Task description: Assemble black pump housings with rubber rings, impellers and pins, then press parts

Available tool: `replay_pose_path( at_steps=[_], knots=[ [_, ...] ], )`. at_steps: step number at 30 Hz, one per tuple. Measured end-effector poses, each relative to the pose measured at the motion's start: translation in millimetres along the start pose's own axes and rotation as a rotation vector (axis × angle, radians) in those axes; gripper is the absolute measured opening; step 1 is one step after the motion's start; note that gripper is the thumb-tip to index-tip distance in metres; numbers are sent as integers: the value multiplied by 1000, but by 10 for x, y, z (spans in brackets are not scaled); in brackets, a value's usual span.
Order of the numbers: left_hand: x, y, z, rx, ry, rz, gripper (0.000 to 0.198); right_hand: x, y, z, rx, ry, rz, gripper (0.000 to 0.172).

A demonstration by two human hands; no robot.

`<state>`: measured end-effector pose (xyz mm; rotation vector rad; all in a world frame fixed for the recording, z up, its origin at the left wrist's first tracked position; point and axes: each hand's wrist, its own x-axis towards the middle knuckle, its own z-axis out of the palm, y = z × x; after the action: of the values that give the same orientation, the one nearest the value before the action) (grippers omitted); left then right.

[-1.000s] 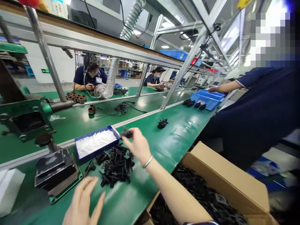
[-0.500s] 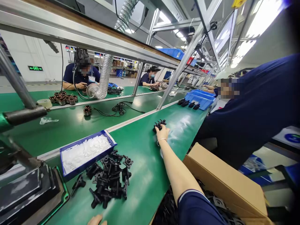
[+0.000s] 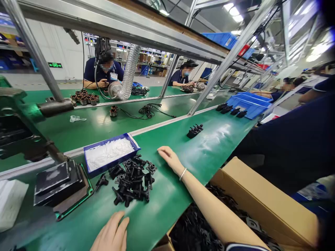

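Observation:
My right hand (image 3: 169, 158) lies palm down on the green belt (image 3: 167, 195), fingers stretched out and empty, just right of a pile of black plastic parts (image 3: 132, 180). My left hand (image 3: 111, 235) rests flat at the near edge, fingers together and extended, holding nothing. Behind the pile stands a blue tray of small white pieces (image 3: 108, 153). Farther along the belt sits a small cluster of black parts (image 3: 194, 131).
A black and green press fixture (image 3: 59, 184) stands at the left. An open cardboard box (image 3: 264, 205) with black parts sits at my right. A person in dark blue (image 3: 293, 146) works beside me near a blue bin (image 3: 248, 104). Other workers sit across the line.
My right hand has pulled back from the far cluster of black parts to the belt beside the pile. My left hand shows more in view at the near edge.

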<state>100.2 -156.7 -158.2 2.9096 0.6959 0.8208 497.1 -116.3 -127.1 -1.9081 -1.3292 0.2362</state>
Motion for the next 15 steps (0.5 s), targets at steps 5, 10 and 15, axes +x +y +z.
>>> replay_pose_path(
  at_steps=[5, 10, 15],
  knots=[
    [42, 118, -468, -48, 8, -66, 34, -278, -480, 140, 97, -294, -251, 41],
    [-225, -205, -1277, 95, 70, -413, 54, -358, -346, 62, 131, -316, -272, 48],
    [-673, -760, -1926, 212, -152, -627, 65, -262, -223, -80, 29, -162, -242, 50]
  ],
)
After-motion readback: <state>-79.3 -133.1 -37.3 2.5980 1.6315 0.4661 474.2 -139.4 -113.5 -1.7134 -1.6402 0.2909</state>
